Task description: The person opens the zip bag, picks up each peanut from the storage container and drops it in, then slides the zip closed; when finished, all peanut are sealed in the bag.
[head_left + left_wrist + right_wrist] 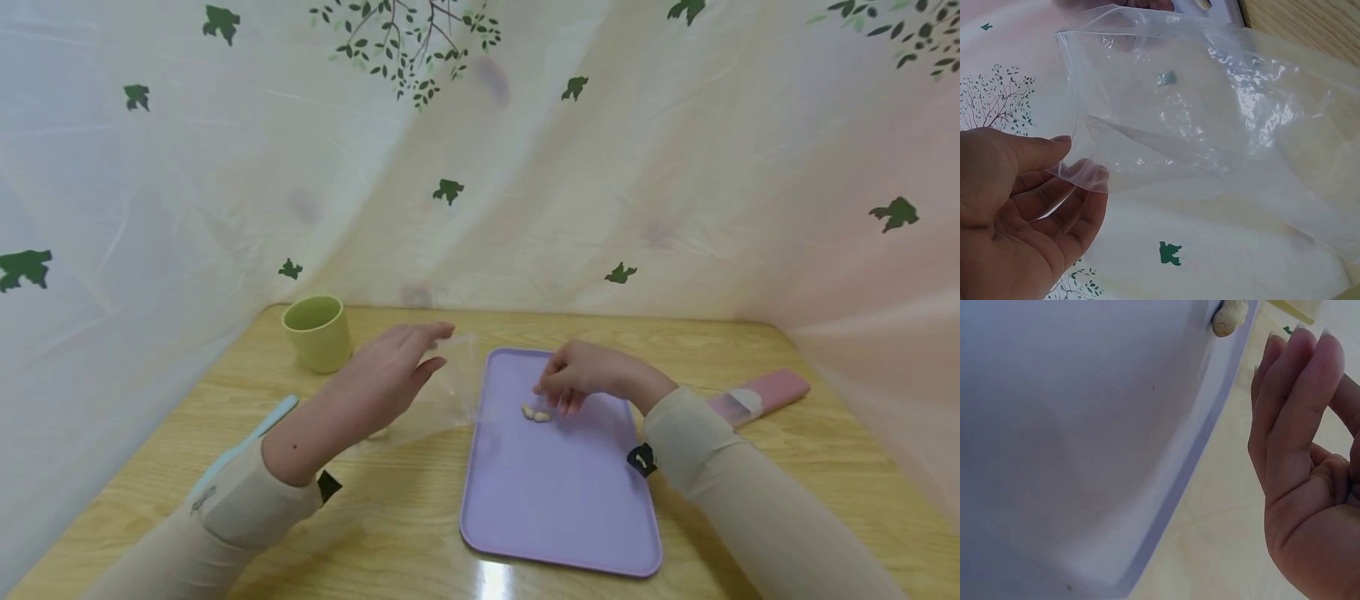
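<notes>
My left hand (386,379) pinches the edge of a clear plastic bag (1166,131) between thumb and fingertips. The bag spreads toward the lilac tray (555,492), overlapping its left edge in the head view. Over the tray's far half, my right hand (588,375) hangs with bent fingers right beside a couple of peanuts (536,413). From the right wrist, one peanut (1230,317) shows near the tray rim, left of the fingertips. Thumb and forefinger are partly out of that view, and I cannot tell whether they hold anything.
A green cup (318,333) stands at the back left. Beside the left forearm lies a light-blue stick-like item (247,442). A pink flat case (772,393) is right of the tray, partly behind the right sleeve. A leaf-printed curtain (525,167) encloses the wooden table (390,533).
</notes>
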A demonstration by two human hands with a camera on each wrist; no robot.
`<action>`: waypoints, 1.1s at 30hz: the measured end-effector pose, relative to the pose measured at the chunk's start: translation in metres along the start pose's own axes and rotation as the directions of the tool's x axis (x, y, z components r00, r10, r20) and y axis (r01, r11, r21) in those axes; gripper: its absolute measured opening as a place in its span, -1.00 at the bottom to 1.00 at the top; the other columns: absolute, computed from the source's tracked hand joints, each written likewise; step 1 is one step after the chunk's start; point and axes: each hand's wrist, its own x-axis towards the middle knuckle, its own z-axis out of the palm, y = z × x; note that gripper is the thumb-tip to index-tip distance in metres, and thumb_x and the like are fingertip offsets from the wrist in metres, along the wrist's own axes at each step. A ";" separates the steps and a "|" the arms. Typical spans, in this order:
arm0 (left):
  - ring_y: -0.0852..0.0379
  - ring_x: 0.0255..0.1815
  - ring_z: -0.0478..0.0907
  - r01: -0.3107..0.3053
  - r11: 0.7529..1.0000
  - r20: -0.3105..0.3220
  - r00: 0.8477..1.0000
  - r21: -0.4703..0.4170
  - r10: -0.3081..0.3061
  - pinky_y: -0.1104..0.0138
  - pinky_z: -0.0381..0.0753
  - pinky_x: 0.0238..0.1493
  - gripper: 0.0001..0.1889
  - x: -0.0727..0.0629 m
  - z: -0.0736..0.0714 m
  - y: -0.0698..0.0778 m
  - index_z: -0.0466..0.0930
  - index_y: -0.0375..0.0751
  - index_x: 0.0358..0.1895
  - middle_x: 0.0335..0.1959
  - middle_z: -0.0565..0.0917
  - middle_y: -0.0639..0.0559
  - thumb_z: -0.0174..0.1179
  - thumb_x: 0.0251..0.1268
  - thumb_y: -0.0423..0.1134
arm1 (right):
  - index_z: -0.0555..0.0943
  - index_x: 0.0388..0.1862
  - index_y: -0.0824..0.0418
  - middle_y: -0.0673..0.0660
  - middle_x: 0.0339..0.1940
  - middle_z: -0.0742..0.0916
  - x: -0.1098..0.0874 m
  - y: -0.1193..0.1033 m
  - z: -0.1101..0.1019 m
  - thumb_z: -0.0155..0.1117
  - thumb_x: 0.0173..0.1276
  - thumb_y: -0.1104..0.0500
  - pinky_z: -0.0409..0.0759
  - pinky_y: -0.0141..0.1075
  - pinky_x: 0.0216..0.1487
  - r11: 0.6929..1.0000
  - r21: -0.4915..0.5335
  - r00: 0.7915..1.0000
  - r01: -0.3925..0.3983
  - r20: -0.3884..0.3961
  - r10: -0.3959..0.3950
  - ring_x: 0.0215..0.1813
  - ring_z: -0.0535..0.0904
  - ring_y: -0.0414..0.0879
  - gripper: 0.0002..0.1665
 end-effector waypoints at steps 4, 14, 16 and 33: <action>-0.17 0.28 0.71 0.001 1.000 0.002 1.000 -0.005 -0.001 -0.02 0.76 0.26 -0.55 -0.001 0.000 0.000 0.47 -0.31 0.41 0.29 0.73 -0.16 0.27 0.56 -0.33 | 0.80 -0.08 0.29 0.12 -0.40 0.81 0.002 -0.003 0.004 0.35 0.52 0.17 0.76 -0.36 -0.32 0.998 -0.048 0.998 -0.042 0.045 0.044 -0.49 0.70 -0.20 -0.78; -0.17 0.28 0.72 -0.002 1.000 0.001 1.000 0.000 0.002 -0.02 0.76 0.27 -0.55 -0.001 0.001 0.000 0.47 -0.32 0.41 0.28 0.73 -0.17 0.28 0.55 -0.34 | 0.74 -0.30 0.24 0.08 -0.47 0.79 0.007 -0.004 0.015 0.47 0.45 0.13 0.77 -0.36 -0.37 0.986 -0.136 0.991 -0.097 0.080 0.108 -0.53 0.72 -0.21 -0.81; -0.17 0.28 0.71 -0.001 1.000 0.004 1.000 -0.001 0.001 -0.02 0.75 0.28 -0.54 -0.002 0.001 0.000 0.47 -0.32 0.41 0.28 0.73 -0.17 0.28 0.55 -0.34 | 0.74 -0.31 0.23 0.07 -0.49 0.79 0.008 -0.004 0.017 0.48 0.45 0.11 0.77 -0.36 -0.37 0.984 -0.148 0.991 -0.097 0.080 0.109 -0.54 0.71 -0.22 -0.79; -0.16 0.27 0.72 -0.007 1.000 -0.006 1.000 0.008 0.008 -0.01 0.76 0.28 -0.54 -0.004 0.003 0.000 0.48 -0.32 0.41 0.27 0.73 -0.17 0.30 0.53 -0.34 | 0.76 -0.44 0.26 0.04 -0.59 0.77 0.009 -0.004 0.026 0.45 0.47 0.09 0.75 -0.38 -0.41 0.992 -0.119 0.986 -0.045 0.153 0.063 -0.59 0.71 -0.23 -0.68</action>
